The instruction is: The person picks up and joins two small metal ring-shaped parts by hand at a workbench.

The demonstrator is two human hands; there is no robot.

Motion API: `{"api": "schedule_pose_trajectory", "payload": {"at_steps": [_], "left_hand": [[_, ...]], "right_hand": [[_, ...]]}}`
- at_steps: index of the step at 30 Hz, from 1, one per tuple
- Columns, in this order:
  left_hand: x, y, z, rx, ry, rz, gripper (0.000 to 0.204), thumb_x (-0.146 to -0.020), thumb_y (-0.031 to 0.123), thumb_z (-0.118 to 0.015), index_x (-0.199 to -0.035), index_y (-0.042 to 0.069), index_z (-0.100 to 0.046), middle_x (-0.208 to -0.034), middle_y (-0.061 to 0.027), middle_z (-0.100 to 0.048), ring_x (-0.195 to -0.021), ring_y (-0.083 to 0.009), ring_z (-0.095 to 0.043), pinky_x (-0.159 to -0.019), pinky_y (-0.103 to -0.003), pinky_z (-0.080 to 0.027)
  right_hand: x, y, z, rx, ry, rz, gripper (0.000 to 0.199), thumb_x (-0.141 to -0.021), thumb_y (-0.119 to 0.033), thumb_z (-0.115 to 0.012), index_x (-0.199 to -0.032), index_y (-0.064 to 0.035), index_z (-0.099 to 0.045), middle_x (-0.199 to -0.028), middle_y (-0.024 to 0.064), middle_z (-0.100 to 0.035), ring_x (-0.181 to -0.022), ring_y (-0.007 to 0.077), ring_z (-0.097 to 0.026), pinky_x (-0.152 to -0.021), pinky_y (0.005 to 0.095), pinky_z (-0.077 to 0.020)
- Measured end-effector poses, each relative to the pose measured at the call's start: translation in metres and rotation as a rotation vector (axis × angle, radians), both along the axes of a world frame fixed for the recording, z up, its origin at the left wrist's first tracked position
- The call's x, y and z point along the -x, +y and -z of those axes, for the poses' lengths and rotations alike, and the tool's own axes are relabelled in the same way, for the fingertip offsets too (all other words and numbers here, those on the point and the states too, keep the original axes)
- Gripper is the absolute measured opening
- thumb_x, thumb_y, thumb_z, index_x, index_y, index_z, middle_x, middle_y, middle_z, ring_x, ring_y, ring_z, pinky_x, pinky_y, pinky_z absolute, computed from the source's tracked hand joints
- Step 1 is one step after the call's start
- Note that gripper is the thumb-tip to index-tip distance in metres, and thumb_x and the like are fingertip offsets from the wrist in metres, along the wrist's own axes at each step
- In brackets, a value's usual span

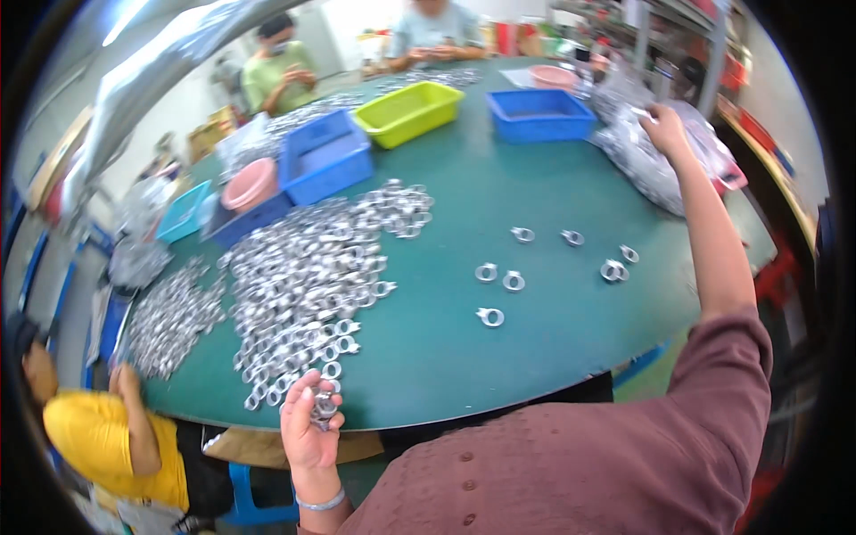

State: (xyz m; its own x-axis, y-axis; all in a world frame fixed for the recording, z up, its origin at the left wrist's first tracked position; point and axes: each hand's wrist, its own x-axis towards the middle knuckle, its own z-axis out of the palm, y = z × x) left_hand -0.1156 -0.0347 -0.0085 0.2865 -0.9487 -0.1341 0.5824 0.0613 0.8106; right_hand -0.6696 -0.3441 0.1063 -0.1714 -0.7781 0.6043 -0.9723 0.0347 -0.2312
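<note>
My left hand (308,432) is raised at the table's near edge with its fingers curled round a few silver metal ring clamps (323,407). Just beyond it spreads a large heap of the same ring clamps (303,267). At the far right my right hand (666,132) reaches over a clear plastic bag (637,156). Its fingers are pinched together, and a small pale bit shows at their tips, too blurred to name. Between my arms several single ring clamps lie apart, one of them nearest to me (491,317).
The green table (428,357) carries a blue bin (541,118), a yellow-green bin (408,114), another blue bin (325,159) and pink tubs (251,185). A second pile of small parts (178,321) lies left, beside a person in yellow (116,437). Two more people work across the table.
</note>
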Motion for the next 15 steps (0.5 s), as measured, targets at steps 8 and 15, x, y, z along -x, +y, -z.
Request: {"api": "schedule_pose_trajectory", "payload": {"at_steps": [8, 15], "left_hand": [[-0.086, 0.066, 0.013, 0.032, 0.038, -0.481, 0.019, -0.085, 0.021, -0.049, -0.098, 0.007, -0.052, -0.086, -0.0034, -0.054, -0.068, -0.0127, -0.054, -0.044, -0.018, -0.042], [-0.196, 0.103, 0.050, 0.095, 0.284, -0.895, 0.015, -0.086, 0.016, -0.048, -0.084, 0.001, -0.049, -0.078, -0.0088, -0.054, -0.071, -0.0206, -0.054, -0.066, -0.036, -0.050]], "right_hand": [[-0.188, 0.036, 0.052, -0.151, -0.210, -0.734, 0.021, -0.073, -0.013, -0.060, -0.090, -0.0009, -0.059, -0.080, 0.0104, -0.059, -0.070, 0.0177, -0.054, -0.065, 0.0285, -0.0441], [-0.245, 0.079, 0.077, -0.351, -0.294, -1.024, 0.015, -0.077, -0.007, -0.057, -0.090, -0.0001, -0.057, -0.069, -0.0009, -0.050, -0.061, 0.0057, -0.042, -0.055, 0.0203, -0.0368]]}}
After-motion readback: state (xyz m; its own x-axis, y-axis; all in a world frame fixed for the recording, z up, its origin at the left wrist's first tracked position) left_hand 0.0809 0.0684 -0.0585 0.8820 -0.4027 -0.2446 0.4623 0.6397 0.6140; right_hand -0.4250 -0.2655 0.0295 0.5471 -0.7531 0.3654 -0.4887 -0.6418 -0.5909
